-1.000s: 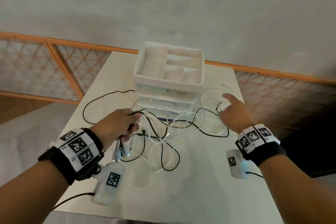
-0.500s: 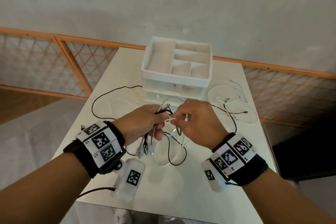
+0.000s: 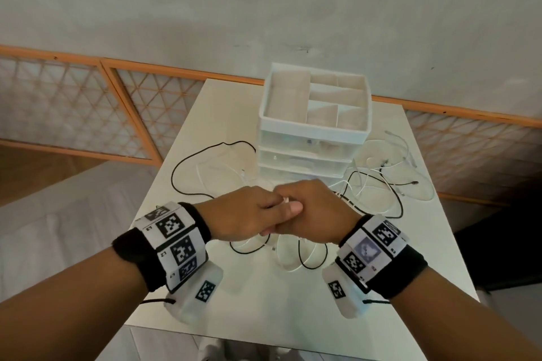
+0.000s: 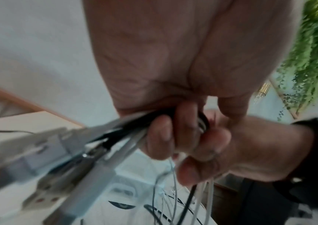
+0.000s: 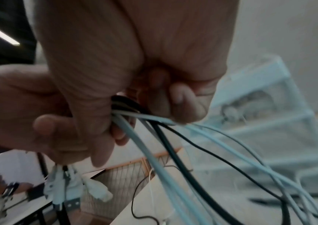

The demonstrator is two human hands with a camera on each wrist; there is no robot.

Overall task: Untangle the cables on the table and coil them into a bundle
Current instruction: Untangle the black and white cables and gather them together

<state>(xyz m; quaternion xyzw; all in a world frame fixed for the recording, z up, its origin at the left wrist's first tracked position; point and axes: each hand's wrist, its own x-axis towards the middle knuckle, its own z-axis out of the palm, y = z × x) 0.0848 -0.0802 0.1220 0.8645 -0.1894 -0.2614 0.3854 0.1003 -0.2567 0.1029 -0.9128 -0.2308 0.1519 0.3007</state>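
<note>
Both hands meet above the near middle of the white rectangular table (image 3: 223, 302), pressed knuckle to knuckle.

Left hand (image 3: 243, 214): fingers (image 4: 162, 137) curled tight around a bunch of thin black and white cables (image 5: 154, 137). In the left wrist view the strands run through the fist and come out on the far side, ending in a blurred cluster of white and metal USB plugs (image 4: 44, 164) hanging free off the hand.

Right hand (image 3: 319, 211): also fisted on the same bunch, right beside the left hand's grip. The right wrist view shows thumb and curled fingers (image 5: 181, 103) clamped on the strands where they fan out downward. Thumb tip lies across the seam between the two hands in the head view.

From the hands, loose loops of the cables drop to the table: a black and white loop just under the wrists, a black loop lying out to the left, and a looser tangle to the right with small connector ends on the surface.

White plastic drawer organiser (image 3: 315, 126) with a divided open top tray stands on the table behind the hands, cables lying on either side of it. Exact strand count in either fist can't be read; both wrist views are motion-blurred.

Both wrists wear black bands with printed square marker tags (image 3: 176, 240).
</note>
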